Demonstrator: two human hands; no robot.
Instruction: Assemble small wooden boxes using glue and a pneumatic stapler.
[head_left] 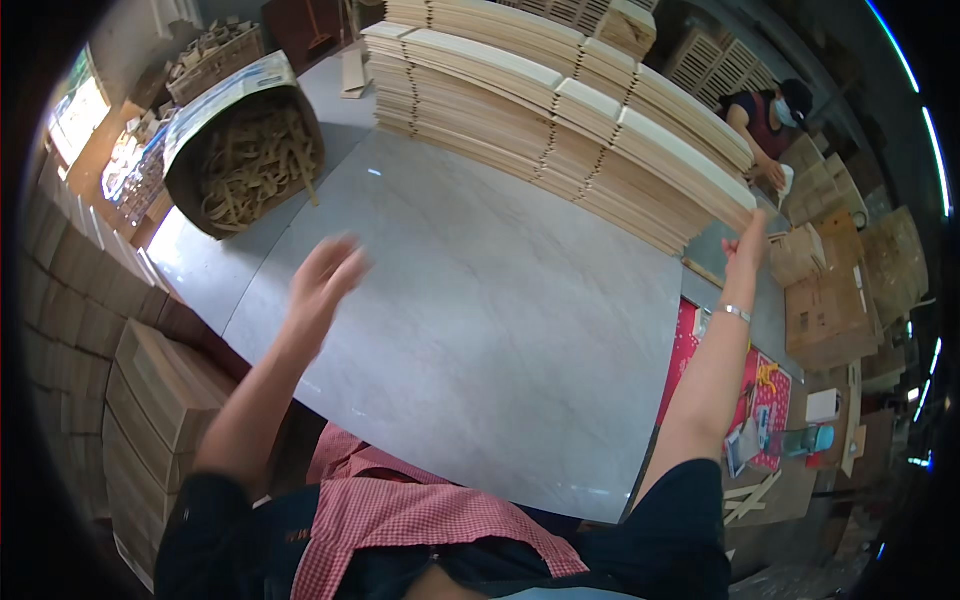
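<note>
Long stacks of thin pale wooden boards (480, 62) run along the far side of a grey marble-patterned tabletop (480, 290). At the right end of the nearer stack, my right hand (750, 243) has its fingers closed at the end of a top wooden board (690, 155). That arm is stretched far out and wears a metal band at the wrist. My left hand (328, 275) is above the left part of the tabletop, slightly blurred, fingers loosely apart and holding nothing. It is apart from the boards.
A sack (240, 75) of curled wood strips lies on its side at the far left. Stacked wooden pieces (150, 390) stand at the near left. On the right are a red patterned cloth (690, 350), a bottle (805, 440) and cardboard boxes (825, 310). Another person (765, 125) works behind the stacks.
</note>
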